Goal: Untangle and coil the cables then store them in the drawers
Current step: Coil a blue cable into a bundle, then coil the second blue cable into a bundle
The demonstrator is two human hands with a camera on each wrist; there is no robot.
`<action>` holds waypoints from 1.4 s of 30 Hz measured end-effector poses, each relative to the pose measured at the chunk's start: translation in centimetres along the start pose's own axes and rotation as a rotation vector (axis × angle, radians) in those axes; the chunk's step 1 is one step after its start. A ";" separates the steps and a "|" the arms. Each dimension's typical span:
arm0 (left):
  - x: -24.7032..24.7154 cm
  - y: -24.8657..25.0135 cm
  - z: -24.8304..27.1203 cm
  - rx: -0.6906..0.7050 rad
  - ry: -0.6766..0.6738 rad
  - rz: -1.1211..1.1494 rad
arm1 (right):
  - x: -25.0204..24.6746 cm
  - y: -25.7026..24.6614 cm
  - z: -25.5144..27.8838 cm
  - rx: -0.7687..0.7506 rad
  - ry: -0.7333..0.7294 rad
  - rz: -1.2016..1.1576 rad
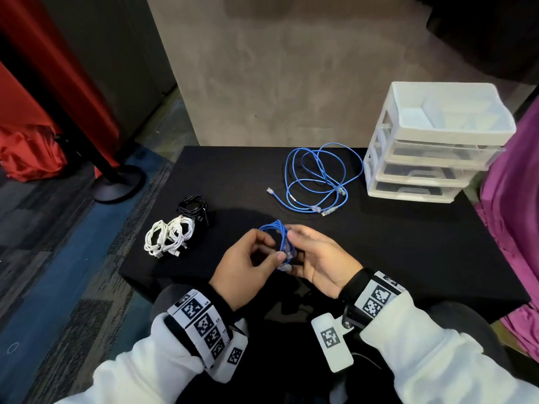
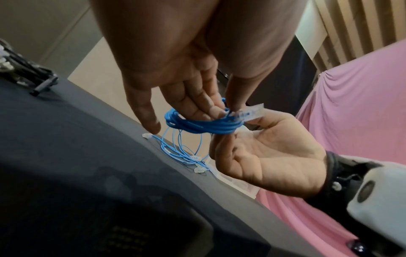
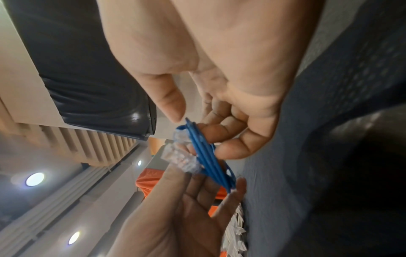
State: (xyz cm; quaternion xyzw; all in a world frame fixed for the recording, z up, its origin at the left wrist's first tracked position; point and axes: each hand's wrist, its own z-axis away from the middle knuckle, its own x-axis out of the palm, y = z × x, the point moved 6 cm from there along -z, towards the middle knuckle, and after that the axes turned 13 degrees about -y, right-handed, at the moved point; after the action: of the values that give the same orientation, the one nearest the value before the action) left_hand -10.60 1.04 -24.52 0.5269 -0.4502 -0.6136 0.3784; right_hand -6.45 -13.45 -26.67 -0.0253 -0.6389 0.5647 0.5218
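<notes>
Blue coiled cable [image 1: 281, 240] pinched between left hand [image 1: 248, 265] and right hand [image 1: 320, 258].

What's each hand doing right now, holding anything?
Left hand: fingers curled on the coiled blue cable.
Right hand: fingers pinch the same coil from the other side.

Right hand [image 3: 219, 73] fingers [image 3: 228, 151] curl round blue coiled cable [image 3: 208, 156]; left hand [image 3: 175, 217] pinches clear plug [image 3: 180, 160].
</notes>
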 end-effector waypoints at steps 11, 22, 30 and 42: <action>-4.5 -0.6 0.9 0.100 0.321 -0.167 | 0.7 -0.2 -2.3 -0.019 0.017 0.265; -16.4 -4.3 4.8 -0.362 0.611 -0.402 | 3.2 2.6 -12.1 0.119 0.112 0.471; -19.7 -9.9 3.5 -0.728 0.278 -0.433 | 2.7 5.0 -17.9 0.203 0.227 0.728; -20.4 -9.3 -7.4 -0.576 0.070 -0.550 | 1.3 0.3 -20.6 0.132 0.282 0.880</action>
State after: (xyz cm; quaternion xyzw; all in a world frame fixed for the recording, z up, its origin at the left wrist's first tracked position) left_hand 0.07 21.93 -27.41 0.5205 -0.0886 -0.7750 0.3473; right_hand 7.11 1.80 -29.86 -0.3372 -0.4528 0.7631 0.3148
